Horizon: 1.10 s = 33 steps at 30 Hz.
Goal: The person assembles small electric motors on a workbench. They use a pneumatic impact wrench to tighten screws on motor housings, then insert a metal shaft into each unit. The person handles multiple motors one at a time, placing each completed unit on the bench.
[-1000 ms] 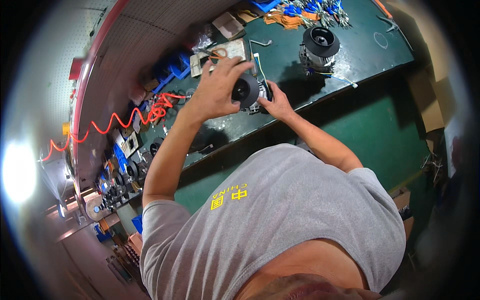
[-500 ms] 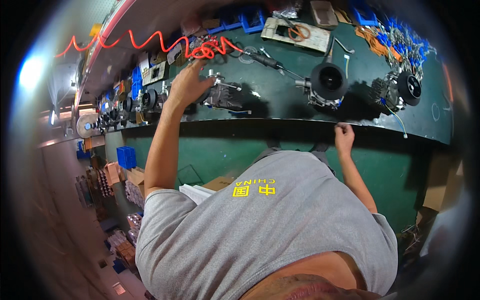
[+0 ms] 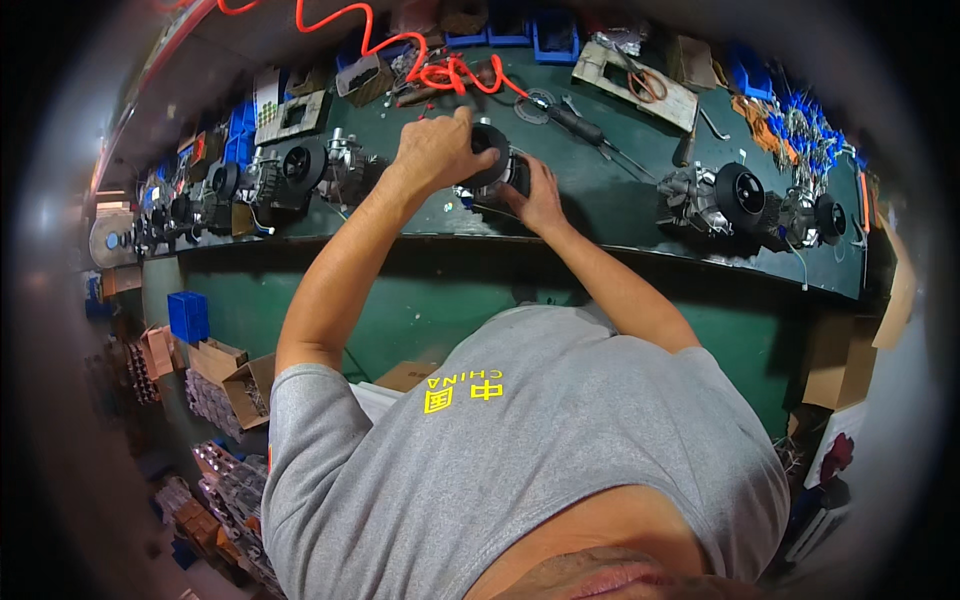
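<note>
A small metal engine with a black wheel (image 3: 488,156) stands on the green bench (image 3: 600,215) between my two hands. My left hand (image 3: 438,150) grips it from the left, with the thumb against the wheel and the index finger raised beside it; the other fingertips are partly hidden. On the opposite side, my right hand (image 3: 540,198) closes around the engine's body, thumb toward me. To the right rests a second engine with a black wheel (image 3: 740,195), and another engine (image 3: 805,215) stands close behind it.
A dark powered screwdriver (image 3: 575,122) on a coiled orange air hose (image 3: 455,72) lies beyond my right hand. Farther back are blue bins (image 3: 555,38) and orange-handled scissors (image 3: 648,86) on a board. Blue-tipped wires (image 3: 805,130) pile at right. More engines (image 3: 300,165) line the left.
My right hand has risen from the bench's front edge onto an engine. My left hand now grips that same engine. The view has shifted, and engines stand in different places along the bench.
</note>
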Motion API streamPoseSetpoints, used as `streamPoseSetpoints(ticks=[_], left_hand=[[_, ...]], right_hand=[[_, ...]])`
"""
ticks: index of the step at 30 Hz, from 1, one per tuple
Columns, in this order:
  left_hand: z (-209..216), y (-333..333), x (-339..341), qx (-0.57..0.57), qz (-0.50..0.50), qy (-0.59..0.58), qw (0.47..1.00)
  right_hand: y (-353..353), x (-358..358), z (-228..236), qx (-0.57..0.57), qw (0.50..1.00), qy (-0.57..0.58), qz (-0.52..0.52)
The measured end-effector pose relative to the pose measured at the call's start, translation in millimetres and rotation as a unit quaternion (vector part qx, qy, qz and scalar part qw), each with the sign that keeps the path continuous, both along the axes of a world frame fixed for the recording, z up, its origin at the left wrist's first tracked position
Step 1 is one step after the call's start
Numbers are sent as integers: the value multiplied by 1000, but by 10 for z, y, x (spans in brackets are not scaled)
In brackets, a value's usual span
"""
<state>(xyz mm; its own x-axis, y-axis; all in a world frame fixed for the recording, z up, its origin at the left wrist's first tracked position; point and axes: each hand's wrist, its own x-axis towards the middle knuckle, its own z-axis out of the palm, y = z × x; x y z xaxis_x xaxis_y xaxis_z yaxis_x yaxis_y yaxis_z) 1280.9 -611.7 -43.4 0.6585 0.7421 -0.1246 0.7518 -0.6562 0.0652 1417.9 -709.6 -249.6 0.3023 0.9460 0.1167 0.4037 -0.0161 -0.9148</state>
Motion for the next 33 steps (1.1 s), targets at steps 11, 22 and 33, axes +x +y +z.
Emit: streamPoseSetpoints(ticks=[11,22,33], left_hand=[[309,152,-884,77,-3,-173,982],[64,892,-2742,98,267,-71,956],[-175,1413,-2928,44,161,-6,986]], right_hand=[[-133,-38,-126,26,996,38,-82],[-220,-812,-551,-190,933,82,294],[1710,-2860,-198,-18,990,131,40]])
